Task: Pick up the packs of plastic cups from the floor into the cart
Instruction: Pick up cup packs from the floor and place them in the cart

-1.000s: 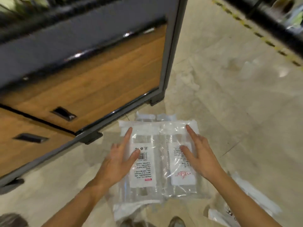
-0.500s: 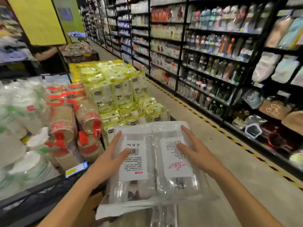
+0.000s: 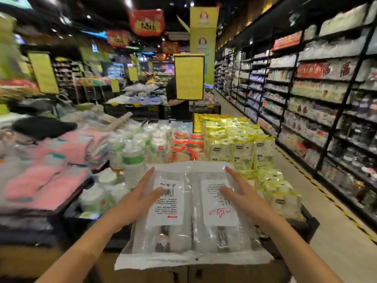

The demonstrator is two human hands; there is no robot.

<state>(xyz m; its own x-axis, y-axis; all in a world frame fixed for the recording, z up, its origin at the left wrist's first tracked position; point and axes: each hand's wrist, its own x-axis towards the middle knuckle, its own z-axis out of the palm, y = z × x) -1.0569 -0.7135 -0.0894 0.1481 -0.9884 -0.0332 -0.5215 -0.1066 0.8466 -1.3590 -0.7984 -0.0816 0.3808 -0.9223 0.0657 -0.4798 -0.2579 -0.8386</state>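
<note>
— Clear plastic, right up close. Two packs of plastic cups (image 3: pixel 191 211), side by side, up in the air, flat like a tray.

— Held how?

— Squeezed between both hands. Left hand (image 3: pixel 134 203) pressed on the left side, thumb on top by the bar code. Right hand (image 3: pixel 242 201) pressed on the right side, thumb on the label with the red writing. Fingers out long, not curled into fists.

— Why both hands?

— Probably because of slippery, floppy wrap. Two loose packs, so a push from each side to stop a slide apart.

— Why flat?

— Likely for an easy lay-down, no tipping.

— In the cart yet?

— Not yet. Off the floor, just above brown cardboard (image 3: pixel 142 270). Dark rim (image 3: pixel 306 223) at the right, maybe part of the cart. Cannot tell for sure.

— And past the fingertips?

— Stacks of paper cups (image 3: pixel 133 166) on a display, near the left hand. Pink cloths (image 3: pixel 47 180) off to the left. Yellow packs (image 3: pixel 242 148) piled up to the right.

— Further back?

— Tall shelves (image 3: pixel 316 99) all along the right of the aisle. Far off, a person in black (image 3: pixel 179 105), half hidden behind a yellow sign (image 3: pixel 189 76). Blurry beyond that.
</note>
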